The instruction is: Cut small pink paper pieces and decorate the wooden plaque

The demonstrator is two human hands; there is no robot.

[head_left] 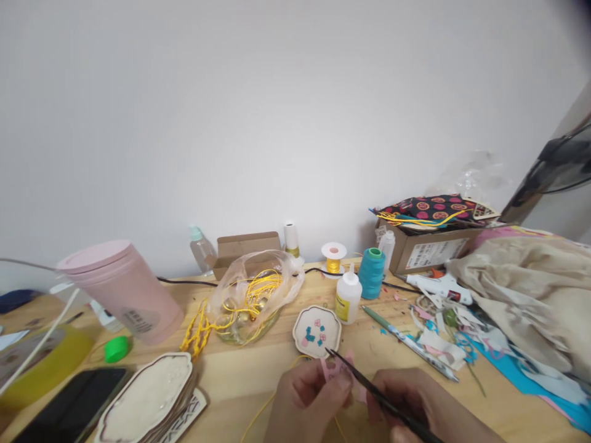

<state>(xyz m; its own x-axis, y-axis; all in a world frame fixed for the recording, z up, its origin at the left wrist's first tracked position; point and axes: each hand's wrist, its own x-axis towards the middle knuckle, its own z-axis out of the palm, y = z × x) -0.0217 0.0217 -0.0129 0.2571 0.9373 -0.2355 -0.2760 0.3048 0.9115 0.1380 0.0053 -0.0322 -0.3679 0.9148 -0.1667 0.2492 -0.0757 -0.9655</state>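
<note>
My left hand (311, 397) pinches a small strip of pink sheet material (331, 369) with cut-out holes between thumb and fingers. My right hand (415, 400) is closed round slim black tweezers (383, 400), whose pointed tips reach over the pink strip. Just beyond the tips lies a small scalloped white dish-like piece (314, 326) with a dark rim. Tiny blue and pink flower shapes rest on it. A yellow cord (261, 412) runs along the table beside my left hand. My right fingertips are partly hidden behind the tweezers.
A glue bottle (348, 298) and teal thread cone (372, 274) stand behind the dish. Scraps (443, 344), a pen (410, 344) and a glue gun (441, 288) lie right. Leftward are a plastic bag (253, 289), stacked plaques (148, 394), a phone (69, 406) and a pink tumbler (124, 289).
</note>
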